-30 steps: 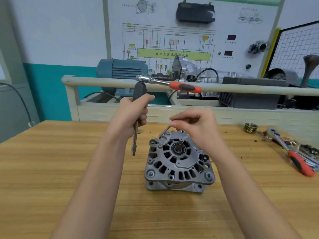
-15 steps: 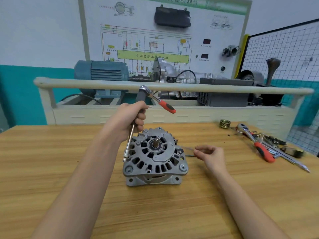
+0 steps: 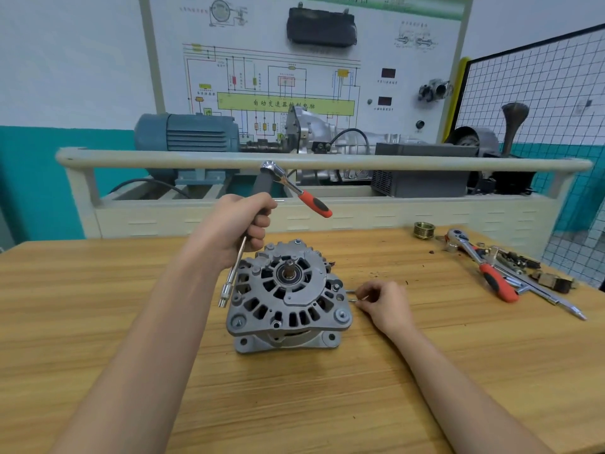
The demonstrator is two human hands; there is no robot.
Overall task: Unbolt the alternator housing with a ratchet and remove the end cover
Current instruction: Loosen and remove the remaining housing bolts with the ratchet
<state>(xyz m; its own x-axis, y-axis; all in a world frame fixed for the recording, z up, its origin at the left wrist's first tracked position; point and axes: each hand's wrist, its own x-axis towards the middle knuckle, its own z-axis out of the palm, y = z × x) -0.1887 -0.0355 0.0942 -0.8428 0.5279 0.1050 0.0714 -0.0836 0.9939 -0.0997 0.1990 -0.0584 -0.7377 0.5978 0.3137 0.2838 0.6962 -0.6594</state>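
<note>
- We see the alternator (image 3: 288,296) standing on the wooden bench (image 3: 98,322), shaft end up, roughly mid-frame, end cover (image 3: 281,290) on top and seated on the housing.
- Our left hand (image 3: 235,227) is curled round the grey grip of a ratchet (image 3: 296,188) with extension bar (image 3: 234,270). The chrome head and orange-black handle stick out above and to the right of the fist.
- The extension runs down and left from the fist; the socket (image 3: 224,294) at its tip sits just beside the left edge of the cover. We cannot tell whether it touches a bolt.
- Our right hand (image 3: 381,303) rests on the bench just right of the alternator, fingers bent, pinching a thin bright metal piece, apparently a long bolt (image 3: 355,300). A second thin metal piece lies just above it on the wood.
- Bolt heads show at the lower left (image 3: 238,321) and lower right (image 3: 341,314) ears of the cover.
- Far right on the bench: a second ratchet (image 3: 484,267) with orange handle, lying among loose sockets, bars and small parts (image 3: 530,273).
- A brass-coloured grooved pulley (image 3: 424,230) stands near the back edge, left of that pile.
- Behind the bench: a cream rail (image 3: 327,162), a blue-grey motor (image 3: 186,132), a gearbox rig and a wiring-diagram board (image 3: 294,77).
</note>
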